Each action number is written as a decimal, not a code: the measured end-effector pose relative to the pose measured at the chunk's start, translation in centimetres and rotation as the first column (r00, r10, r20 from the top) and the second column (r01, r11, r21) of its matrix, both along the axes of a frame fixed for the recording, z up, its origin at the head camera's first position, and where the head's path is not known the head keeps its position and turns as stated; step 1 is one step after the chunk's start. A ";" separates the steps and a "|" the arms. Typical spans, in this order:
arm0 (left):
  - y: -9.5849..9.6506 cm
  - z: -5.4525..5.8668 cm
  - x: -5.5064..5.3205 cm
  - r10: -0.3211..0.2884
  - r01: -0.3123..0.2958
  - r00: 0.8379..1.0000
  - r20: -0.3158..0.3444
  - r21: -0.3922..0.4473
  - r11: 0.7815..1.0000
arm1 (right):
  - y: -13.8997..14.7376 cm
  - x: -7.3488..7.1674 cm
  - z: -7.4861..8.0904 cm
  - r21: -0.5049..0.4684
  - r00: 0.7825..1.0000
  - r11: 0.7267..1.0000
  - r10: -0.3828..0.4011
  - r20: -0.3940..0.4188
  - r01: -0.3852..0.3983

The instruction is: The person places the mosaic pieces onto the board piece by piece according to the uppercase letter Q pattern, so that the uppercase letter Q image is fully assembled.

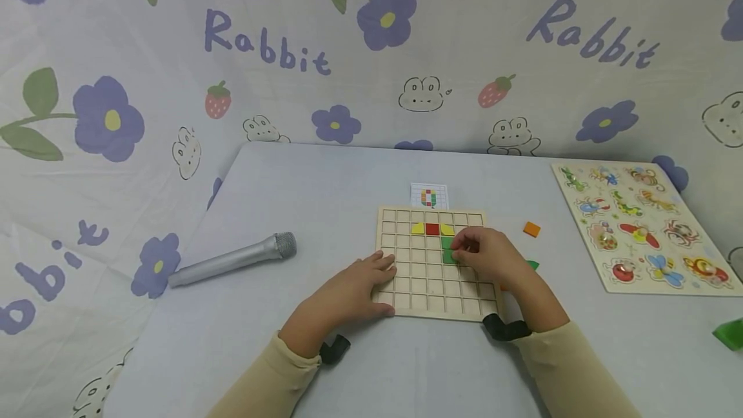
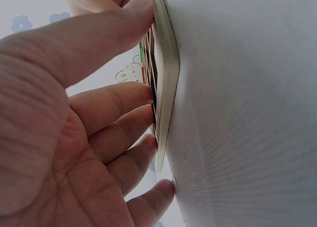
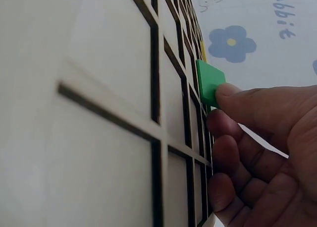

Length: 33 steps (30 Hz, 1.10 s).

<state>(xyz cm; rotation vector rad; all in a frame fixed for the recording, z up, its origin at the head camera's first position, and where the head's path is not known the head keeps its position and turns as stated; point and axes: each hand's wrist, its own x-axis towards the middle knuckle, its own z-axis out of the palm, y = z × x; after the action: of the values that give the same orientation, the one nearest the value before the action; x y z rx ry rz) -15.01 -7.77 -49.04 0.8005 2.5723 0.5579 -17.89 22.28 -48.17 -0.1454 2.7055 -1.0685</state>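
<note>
A wooden grid board (image 1: 412, 286) lies on the table in front of me. My left hand (image 1: 356, 286) rests at its left edge, fingers spread, with the thumb and several fingertips touching the board in the left wrist view. My right hand (image 1: 490, 253) pinches a green square tile (image 3: 209, 83) between thumb and fingers, over the grid's right part. In the head view another green tile (image 1: 447, 242) sits just above it. Higher up, a red square tile (image 1: 432, 229) lies between two yellow tiles (image 1: 418, 229) in one row.
Behind the board lies a small pattern card (image 1: 429, 195). An orange tile (image 1: 531, 229) and a partly hidden green piece (image 1: 533, 264) are to the right. A silver microphone (image 1: 232, 262) lies left, an insect puzzle board (image 1: 644, 228) far right, and a green object (image 1: 729, 334) near the right edge.
</note>
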 end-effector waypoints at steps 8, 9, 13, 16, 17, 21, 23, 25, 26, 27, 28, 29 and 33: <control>-0.1 0.0 0.1 0.002 -0.002 1.000 0.006 0.009 1.000 | -0.1 0.0 -0.4 0.013 1.000 1.000 0.000 0.002 0.000; -0.1 0.0 0.0 0.002 -0.003 1.000 0.007 0.010 1.000 | -0.1 0.0 -0.5 0.016 1.000 1.000 -0.001 0.001 0.000; -0.1 -0.1 0.1 0.004 -0.004 1.000 0.007 0.012 1.000 | 0.0 0.1 -0.4 0.019 1.000 1.000 0.003 -0.002 -0.003; 0.0 -0.1 0.1 0.005 -0.005 1.000 0.007 0.009 1.000 | 0.6 0.0 0.2 0.011 1.000 1.000 -0.010 -0.011 0.010; 0.0 -0.1 0.1 0.006 -0.006 1.000 0.006 0.008 1.000 | 1.0 0.0 0.5 0.002 1.000 1.000 -0.020 -0.018 0.020; 0.0 0.0 0.1 0.005 -0.005 1.000 0.009 0.007 1.000 | 4.1 -0.5 1.9 -0.006 0.992 0.994 -0.107 -0.074 0.107; 0.0 0.1 0.1 0.008 -0.008 1.000 0.012 0.008 1.000 | 6.4 -1.0 2.4 0.002 0.983 0.986 -0.164 -0.085 0.165; 0.1 0.1 0.1 0.011 -0.012 1.000 0.016 0.010 1.000 | 8.7 -1.5 2.4 0.026 0.974 0.975 -0.217 -0.058 0.219; 0.1 0.1 0.1 0.013 -0.013 1.000 0.017 0.010 1.000 | 9.7 -1.8 2.3 0.043 0.971 0.970 -0.238 -0.034 0.239; 0.1 0.1 0.1 0.015 -0.015 1.000 0.017 0.010 1.000 | 10.7 -2.0 2.0 0.055 0.967 0.965 -0.255 0.001 0.255; 0.0 0.1 0.1 0.016 -0.016 1.000 0.016 0.010 1.000 | 11.5 -2.1 1.7 0.067 0.964 0.963 -0.264 0.035 0.261; 0.0 0.1 0.1 0.016 -0.016 1.000 0.016 0.011 1.000 | 12.2 -2.2 1.4 0.078 0.961 0.962 -0.268 0.068 0.263; 0.0 0.0 0.1 0.009 -0.009 1.000 0.009 0.014 1.000 | 13.1 -2.0 -0.1 0.091 0.951 0.955 -0.291 0.108 0.282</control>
<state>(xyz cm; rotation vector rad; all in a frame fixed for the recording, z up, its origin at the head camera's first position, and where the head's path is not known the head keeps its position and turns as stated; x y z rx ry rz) -14.92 -7.78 -49.09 0.7896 2.5675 0.5818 -19.94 35.41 -48.23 0.3258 2.7061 -1.0095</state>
